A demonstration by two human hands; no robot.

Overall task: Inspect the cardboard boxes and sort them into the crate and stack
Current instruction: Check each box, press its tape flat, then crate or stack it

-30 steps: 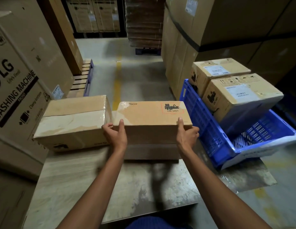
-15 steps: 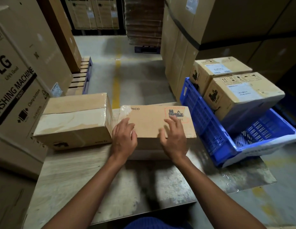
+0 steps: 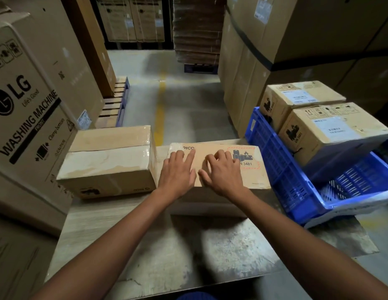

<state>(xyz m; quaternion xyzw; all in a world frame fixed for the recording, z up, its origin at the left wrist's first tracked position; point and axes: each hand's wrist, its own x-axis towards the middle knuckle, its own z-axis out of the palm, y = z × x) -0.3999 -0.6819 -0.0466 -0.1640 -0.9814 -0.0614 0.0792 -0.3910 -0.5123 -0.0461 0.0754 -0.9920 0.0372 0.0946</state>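
1. PICO box [image 3: 250, 177]: flat, UN 3481 label; lies on the worktable [image 3: 167, 245], between taped box [image 3: 106, 161] and blue crate [image 3: 273, 156].
2. Left hand [image 3: 177, 172]: fingers straight, flat on its top; grasps nothing.
3. Right hand [image 3: 223, 173]: fingers lightly bent, resting alongside; grasps nothing.
4. Blue crate: holds nearer labelled box [image 3: 331, 131]; farther labelled box [image 3: 297, 96].

A taped brown cardboard box [image 3: 106, 161] is blocking the left, a blue slatted plastic crate [image 3: 275, 169] is crowding the right; the worn grey tabletop [image 3: 210, 256] is lying open nearer.
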